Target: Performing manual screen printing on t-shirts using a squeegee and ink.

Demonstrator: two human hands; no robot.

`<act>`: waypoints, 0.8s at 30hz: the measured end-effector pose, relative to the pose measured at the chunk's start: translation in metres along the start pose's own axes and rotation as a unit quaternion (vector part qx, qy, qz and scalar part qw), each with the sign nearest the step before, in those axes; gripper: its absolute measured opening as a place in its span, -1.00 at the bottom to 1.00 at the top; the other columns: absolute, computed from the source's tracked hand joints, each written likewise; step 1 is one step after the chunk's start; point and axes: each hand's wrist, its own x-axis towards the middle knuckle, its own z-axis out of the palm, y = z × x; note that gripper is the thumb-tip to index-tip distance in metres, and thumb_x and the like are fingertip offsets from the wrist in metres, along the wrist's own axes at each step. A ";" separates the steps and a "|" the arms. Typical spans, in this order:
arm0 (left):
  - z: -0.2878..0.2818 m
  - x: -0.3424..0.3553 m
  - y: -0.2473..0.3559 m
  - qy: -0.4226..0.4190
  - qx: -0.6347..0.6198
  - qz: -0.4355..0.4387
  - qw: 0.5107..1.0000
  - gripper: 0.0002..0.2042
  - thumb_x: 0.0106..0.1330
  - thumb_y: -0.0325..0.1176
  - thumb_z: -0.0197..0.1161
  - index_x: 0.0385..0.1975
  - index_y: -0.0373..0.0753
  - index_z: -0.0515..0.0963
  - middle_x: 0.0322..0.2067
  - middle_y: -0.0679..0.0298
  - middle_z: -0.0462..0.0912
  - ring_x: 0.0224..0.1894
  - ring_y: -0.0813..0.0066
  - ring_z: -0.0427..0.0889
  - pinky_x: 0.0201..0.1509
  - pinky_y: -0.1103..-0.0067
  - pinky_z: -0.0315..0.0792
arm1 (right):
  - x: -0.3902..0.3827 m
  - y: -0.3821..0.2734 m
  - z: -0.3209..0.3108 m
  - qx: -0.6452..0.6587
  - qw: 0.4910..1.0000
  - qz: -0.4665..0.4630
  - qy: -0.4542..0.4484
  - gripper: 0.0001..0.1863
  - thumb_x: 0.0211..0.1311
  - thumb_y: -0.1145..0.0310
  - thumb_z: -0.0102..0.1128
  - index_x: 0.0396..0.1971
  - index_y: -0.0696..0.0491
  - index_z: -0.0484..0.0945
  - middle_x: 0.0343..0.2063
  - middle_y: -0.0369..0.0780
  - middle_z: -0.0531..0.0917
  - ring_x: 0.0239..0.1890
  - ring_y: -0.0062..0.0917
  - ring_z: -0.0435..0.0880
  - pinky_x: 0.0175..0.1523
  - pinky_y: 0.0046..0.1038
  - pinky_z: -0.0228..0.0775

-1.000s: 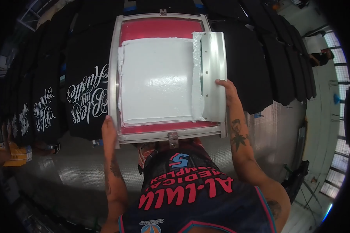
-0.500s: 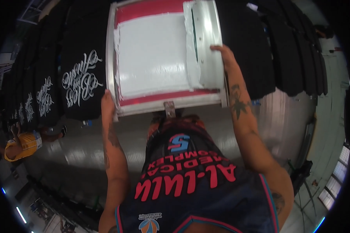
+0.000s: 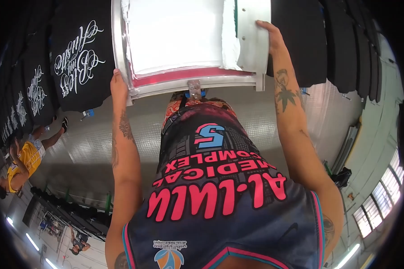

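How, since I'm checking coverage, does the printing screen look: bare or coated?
Coated: white ink covers most of the visible printing screen, with a red strip along its near edge.

Left of my left hand (image 3: 119,89): black cloth T-shirts (image 3: 60,40) laid flat in a row, white looping script (image 3: 83,56) on the nearer ones; whatever bears them hidden beneath. Right of my right hand (image 3: 274,40): more black shirts (image 3: 298,45), same row. Between my hands: silver metal rectangular frame (image 3: 229,83); can't tell whether it rests on anything. Below my grip, nearer my body: shiny grey floor (image 3: 143,121).
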 end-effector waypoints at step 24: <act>0.033 0.086 0.116 0.081 0.292 0.435 0.848 -0.43 0.09 -0.47 0.31 0.21 -0.20 0.46 0.06 0.05 0.53 0.13 0.06 0.50 0.33 0.15 0.19 | 0.032 0.052 0.164 -0.769 0.435 -0.467 0.022 -0.65 0.02 0.43 0.26 -0.12 -0.10 0.56 -0.19 -0.34 0.61 -0.18 -0.36 0.56 -0.12 -0.24 0.34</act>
